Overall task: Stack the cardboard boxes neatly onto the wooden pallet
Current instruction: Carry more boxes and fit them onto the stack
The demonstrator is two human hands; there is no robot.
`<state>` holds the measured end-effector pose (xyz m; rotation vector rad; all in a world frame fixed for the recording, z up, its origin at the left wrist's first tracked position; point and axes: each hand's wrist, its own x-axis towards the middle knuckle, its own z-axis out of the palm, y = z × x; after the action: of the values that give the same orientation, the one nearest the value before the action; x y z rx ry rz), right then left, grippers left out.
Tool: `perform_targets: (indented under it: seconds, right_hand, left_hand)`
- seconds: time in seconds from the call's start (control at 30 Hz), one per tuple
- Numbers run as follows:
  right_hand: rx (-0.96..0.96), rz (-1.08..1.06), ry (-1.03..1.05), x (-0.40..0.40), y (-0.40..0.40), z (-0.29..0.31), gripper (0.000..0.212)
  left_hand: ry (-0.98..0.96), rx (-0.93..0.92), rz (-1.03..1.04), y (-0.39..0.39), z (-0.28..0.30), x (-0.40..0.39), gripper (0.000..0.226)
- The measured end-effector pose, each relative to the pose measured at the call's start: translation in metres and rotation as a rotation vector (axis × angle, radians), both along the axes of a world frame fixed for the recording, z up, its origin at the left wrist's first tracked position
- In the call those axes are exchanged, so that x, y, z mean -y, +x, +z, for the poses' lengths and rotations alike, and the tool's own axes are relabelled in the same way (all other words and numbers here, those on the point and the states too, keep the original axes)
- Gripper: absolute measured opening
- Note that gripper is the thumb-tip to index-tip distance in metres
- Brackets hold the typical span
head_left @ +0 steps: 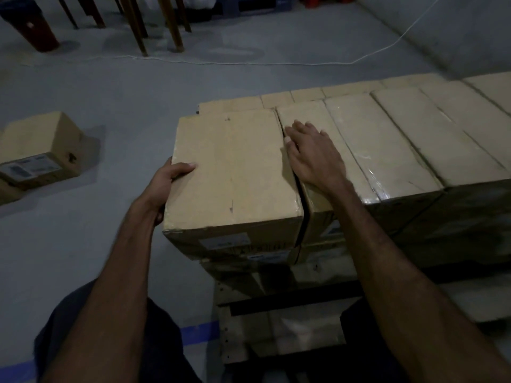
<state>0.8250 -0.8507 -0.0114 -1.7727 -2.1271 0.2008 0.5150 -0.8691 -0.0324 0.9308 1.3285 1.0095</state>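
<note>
Head view: end box (235,172) sits atop stack w/ box row (387,139) alongside. L hand (163,183) grips its left edge; R hand (312,153) flat, fingers straight, at seam. Pallet (276,327) mostly hidden, dim. Labels unreadable.

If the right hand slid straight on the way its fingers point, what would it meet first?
The right hand lies flat on a stacked box, fingers pointing up-left. Sliding on, it would probably cross the seam onto the end box that the left hand holds; the height difference there is unclear.

both hands (168,186) (312,153) forward, arms extended
</note>
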Motion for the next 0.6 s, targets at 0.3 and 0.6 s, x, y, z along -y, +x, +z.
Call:
perform_targets:
  seconds: [0.3, 0.6]
  right_hand:
    - [-0.062, -0.005, -0.002, -0.001, 0.001, -0.004, 0.048]
    - [-0.060, -0.021, -0.014, -0.003, 0.001, -0.007, 0.055]
  left_hand:
    - [-0.040, 0.057, 0.033, 0.010, 0.003, 0.005, 0.043]
    - [-0.023, 0.115, 0.056, 0.019, 0.001, 0.008, 0.046]
